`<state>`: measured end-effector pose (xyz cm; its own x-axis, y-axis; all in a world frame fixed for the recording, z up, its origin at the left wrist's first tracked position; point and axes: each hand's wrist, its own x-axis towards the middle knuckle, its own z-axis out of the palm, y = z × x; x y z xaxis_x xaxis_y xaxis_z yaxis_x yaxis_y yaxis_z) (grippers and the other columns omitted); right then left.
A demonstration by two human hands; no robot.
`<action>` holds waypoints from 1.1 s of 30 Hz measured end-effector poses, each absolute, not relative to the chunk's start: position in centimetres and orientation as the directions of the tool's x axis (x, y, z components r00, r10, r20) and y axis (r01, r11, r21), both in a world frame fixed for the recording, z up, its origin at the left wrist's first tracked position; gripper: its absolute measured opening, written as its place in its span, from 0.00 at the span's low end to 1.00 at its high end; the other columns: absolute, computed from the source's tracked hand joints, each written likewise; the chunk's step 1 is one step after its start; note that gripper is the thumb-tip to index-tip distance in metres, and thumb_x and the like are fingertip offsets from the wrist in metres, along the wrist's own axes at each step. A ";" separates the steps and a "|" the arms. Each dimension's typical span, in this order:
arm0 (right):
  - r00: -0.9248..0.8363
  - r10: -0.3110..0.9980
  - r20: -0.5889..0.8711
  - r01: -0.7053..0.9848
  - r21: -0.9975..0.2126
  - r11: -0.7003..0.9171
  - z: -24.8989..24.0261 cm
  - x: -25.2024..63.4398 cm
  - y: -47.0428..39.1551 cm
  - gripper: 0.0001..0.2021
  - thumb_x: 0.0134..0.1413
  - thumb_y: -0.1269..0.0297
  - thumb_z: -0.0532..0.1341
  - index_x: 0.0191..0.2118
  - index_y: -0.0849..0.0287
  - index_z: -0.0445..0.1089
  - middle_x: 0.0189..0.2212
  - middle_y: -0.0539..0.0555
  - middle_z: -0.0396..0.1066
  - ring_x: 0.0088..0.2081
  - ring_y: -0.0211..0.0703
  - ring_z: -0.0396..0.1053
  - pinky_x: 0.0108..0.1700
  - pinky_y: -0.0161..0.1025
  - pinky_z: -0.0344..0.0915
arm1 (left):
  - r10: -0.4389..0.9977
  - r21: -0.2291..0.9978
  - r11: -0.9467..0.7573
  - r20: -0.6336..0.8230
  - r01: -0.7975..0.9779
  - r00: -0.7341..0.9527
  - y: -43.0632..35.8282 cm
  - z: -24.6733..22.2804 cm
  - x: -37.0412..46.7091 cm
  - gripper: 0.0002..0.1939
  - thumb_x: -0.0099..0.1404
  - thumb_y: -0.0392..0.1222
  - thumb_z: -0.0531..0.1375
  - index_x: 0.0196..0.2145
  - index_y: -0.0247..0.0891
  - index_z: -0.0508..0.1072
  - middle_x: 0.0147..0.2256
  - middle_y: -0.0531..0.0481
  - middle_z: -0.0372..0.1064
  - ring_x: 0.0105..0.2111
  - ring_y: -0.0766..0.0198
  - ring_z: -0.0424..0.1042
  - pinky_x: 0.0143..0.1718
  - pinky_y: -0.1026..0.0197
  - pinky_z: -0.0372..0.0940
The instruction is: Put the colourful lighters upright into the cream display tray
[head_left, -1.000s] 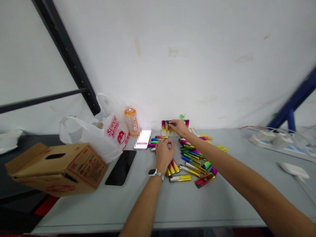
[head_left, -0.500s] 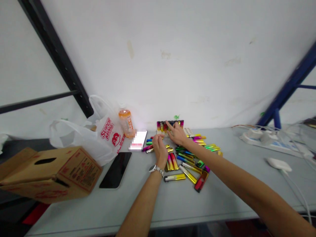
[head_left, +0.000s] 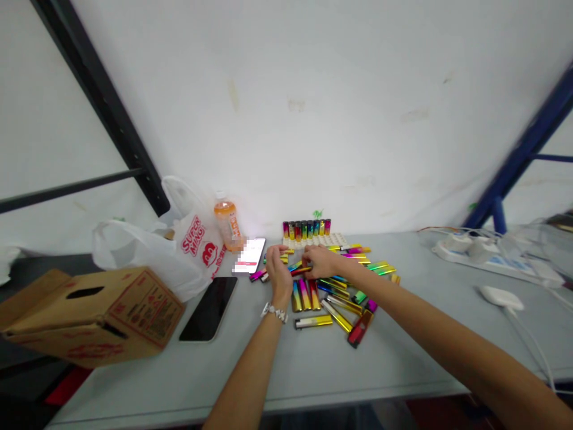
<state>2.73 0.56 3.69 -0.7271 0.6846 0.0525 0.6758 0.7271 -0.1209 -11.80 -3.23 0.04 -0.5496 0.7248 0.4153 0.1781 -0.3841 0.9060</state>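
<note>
Shiny gradient-coloured lighters (head_left: 336,315) lie scattered on the desk around both hands. Behind them, a row of several lighters (head_left: 307,229) stands upright in a pale perforated tray (head_left: 335,239). My right hand (head_left: 323,261) is closed in front of the tray, its fingertips pinched at the end of a dark red and gold lighter (head_left: 301,270). My left hand (head_left: 280,278), with a metal-banded watch at the wrist, has its fingers curled beside gold lighters; what they hold, if anything, is hidden. Three lighters (head_left: 305,295) lie side by side just right of my left wrist.
To the left are a lit phone (head_left: 250,255), a dark phone (head_left: 209,310), an orange drink bottle (head_left: 228,224), a white plastic bag (head_left: 156,254) and a cardboard box (head_left: 94,316). On the right lie a power strip (head_left: 496,260) and a white charger (head_left: 501,297) with cables.
My right hand has come back from the standing row to the loose lighters, leaving the row uncovered. My left hand has shifted slightly left, exposing another lighter beside its wrist.
</note>
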 end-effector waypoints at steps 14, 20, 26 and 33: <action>-0.305 0.861 0.407 0.285 -0.824 0.490 1.8 5.8 -3.9 0.17 0.60 0.51 0.58 0.38 0.60 0.76 0.25 0.50 0.72 0.27 0.39 0.63 0.30 0.35 0.55 | 0.870 0.912 -0.403 0.407 0.072 -0.279 -3.5 0.5 -11.6 0.18 0.63 0.56 0.59 0.37 0.37 0.72 0.31 0.51 0.70 0.32 0.64 0.69 0.35 0.62 0.64; -0.323 0.896 0.304 -0.011 -0.948 0.318 1.9 4.5 -5.5 0.09 0.49 0.57 0.63 0.32 0.58 0.68 0.26 0.48 0.68 0.28 0.39 0.63 0.32 0.35 0.59 | 0.896 0.896 -0.441 0.443 0.044 -0.039 -4.5 0.7 -9.9 0.17 0.60 0.54 0.64 0.36 0.36 0.76 0.31 0.49 0.71 0.31 0.64 0.70 0.32 0.62 0.66; -0.451 0.892 0.009 -0.295 -0.945 -0.139 2.2 3.9 -6.0 0.21 0.53 0.42 0.54 0.25 0.56 0.61 0.15 0.42 0.48 0.17 0.32 0.42 0.19 0.32 0.40 | 0.822 0.805 -0.559 0.569 0.197 0.011 -6.1 1.9 -9.9 0.19 0.69 0.54 0.54 0.45 0.41 0.79 0.40 0.46 0.71 0.40 0.61 0.69 0.43 0.58 0.66; -0.141 0.987 -0.080 -0.304 -0.945 -0.120 1.5 3.6 -5.8 0.23 0.57 0.46 0.49 0.17 0.55 0.53 0.11 0.43 0.45 0.14 0.31 0.39 0.17 0.33 0.36 | 0.877 0.867 -0.442 0.471 0.231 -0.093 -5.7 1.1 -10.4 0.28 0.71 0.60 0.46 0.33 0.39 0.78 0.32 0.47 0.72 0.32 0.61 0.67 0.35 0.59 0.64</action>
